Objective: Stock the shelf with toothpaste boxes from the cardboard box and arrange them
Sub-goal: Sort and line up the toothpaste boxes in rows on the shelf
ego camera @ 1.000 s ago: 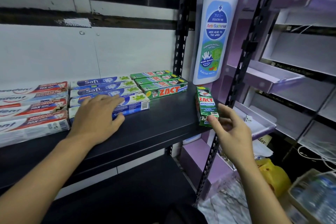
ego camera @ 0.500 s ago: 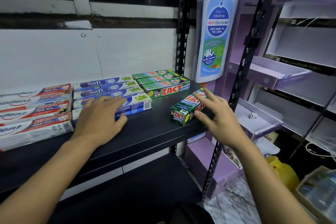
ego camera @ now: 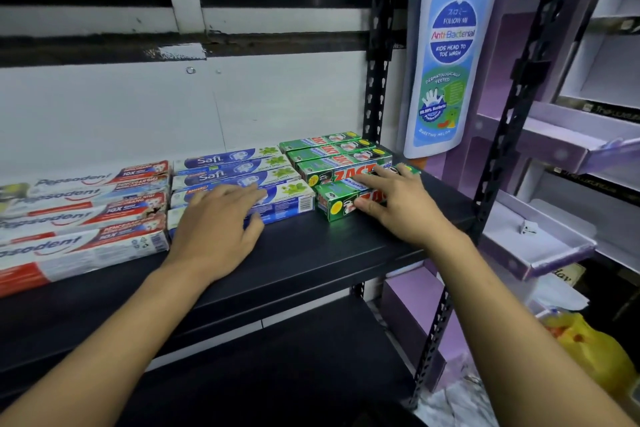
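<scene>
A green Zact toothpaste box (ego camera: 337,203) lies flat on the black shelf (ego camera: 311,253), in front of a row of three more green Zact boxes (ego camera: 332,152). My right hand (ego camera: 394,204) rests on top of it, fingers spread along its length, thumb at its front face. My left hand (ego camera: 218,218) lies flat on the front blue-and-white Safi box (ego camera: 287,201), fingers apart. Further Safi boxes (ego camera: 232,163) sit behind it. Red-and-white Pepsodent boxes (ego camera: 79,218) fill the left of the shelf. The cardboard box is out of view.
A black perforated upright (ego camera: 377,45) stands behind the Zact row, another (ego camera: 502,135) at the shelf's right front corner. A large bottle-shaped display sign (ego camera: 446,55) hangs beside it. Purple display shelves (ego camera: 554,149) stand to the right. A yellow bag (ego camera: 588,350) lies on the floor.
My right hand brought the green Zact box from the shelf's right edge, laid it down, and pushed it left into line in front of the other Zact boxes. My left hand stayed on the Safi box.
</scene>
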### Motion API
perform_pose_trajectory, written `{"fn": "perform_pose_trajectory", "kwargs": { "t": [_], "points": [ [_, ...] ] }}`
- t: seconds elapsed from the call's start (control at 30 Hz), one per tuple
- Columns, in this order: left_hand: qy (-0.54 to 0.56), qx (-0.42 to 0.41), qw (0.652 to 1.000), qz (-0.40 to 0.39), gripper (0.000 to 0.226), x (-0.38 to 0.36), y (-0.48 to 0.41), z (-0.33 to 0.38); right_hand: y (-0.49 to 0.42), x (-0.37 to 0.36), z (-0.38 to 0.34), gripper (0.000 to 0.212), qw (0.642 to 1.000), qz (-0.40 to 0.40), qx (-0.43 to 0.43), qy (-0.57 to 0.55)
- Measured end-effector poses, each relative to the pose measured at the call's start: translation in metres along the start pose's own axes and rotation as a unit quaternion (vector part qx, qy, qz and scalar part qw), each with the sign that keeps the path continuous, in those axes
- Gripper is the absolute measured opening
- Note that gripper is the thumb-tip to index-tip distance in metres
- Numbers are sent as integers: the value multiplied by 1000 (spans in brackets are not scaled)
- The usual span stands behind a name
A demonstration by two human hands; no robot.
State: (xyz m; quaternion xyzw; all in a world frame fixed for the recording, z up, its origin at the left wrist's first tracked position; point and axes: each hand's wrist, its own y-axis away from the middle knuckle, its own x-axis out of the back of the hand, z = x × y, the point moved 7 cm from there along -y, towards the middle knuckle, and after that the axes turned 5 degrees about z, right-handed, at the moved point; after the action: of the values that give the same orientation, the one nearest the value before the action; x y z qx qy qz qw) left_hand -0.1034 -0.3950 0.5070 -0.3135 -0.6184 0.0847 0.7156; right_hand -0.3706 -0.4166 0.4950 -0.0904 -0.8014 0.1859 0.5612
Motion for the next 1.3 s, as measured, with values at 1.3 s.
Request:
{"fn": "perform_pose_trajectory", "kwargs": {
  "t": [1.3],
  "points": [
    [-9,-14,1000,14,47,-5,-1,-3,-36,-23,9,55,999,34,-17,-3]
  ]
}}
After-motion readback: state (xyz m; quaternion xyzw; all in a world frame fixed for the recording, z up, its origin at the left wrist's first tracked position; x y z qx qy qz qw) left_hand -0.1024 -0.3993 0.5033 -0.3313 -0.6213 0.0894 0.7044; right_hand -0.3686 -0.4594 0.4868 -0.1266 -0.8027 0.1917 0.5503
